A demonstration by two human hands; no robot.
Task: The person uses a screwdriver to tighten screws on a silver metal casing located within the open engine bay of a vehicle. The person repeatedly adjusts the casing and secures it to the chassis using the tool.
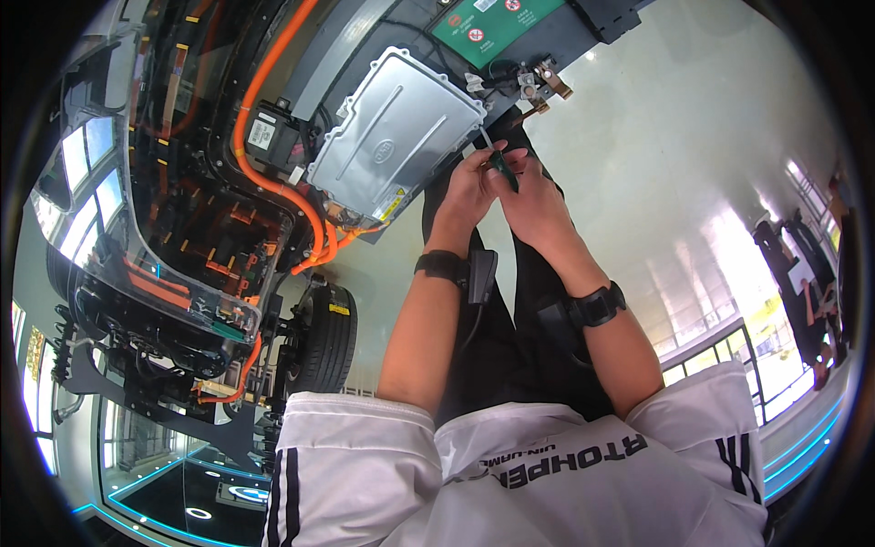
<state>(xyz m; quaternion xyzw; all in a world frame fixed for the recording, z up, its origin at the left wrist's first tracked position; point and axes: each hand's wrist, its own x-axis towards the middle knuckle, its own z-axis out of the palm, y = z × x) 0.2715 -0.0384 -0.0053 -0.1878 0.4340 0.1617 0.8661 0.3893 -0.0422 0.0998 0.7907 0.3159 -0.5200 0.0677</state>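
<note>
Pale, glossy floor [656, 173] spreads across the right side, catching reflections from tall windows [761, 356] along the right wall. On the left, an exposed vehicle chassis [182, 201] carries thick orange cables [244, 128] and, at its near end, a black tyre [337, 342] with a yellow label.

Toward the far side sits a silver metal housing [401, 118], an oval emblem raised on its lid and a yellow warning-triangle sticker [392, 204] at its near edge. Beyond it, a green panel [497, 32] bears print and round red prohibition signs; the small print is too fine to read.

Just beside the housing's right corner is a dark-handled tool [505, 170]; whether its shaft touches the flange cannot be told. The left hand [467, 193] and right hand [536, 205] have their fingers closed narrowly around its handle. Open floor lies right of the hands.
</note>
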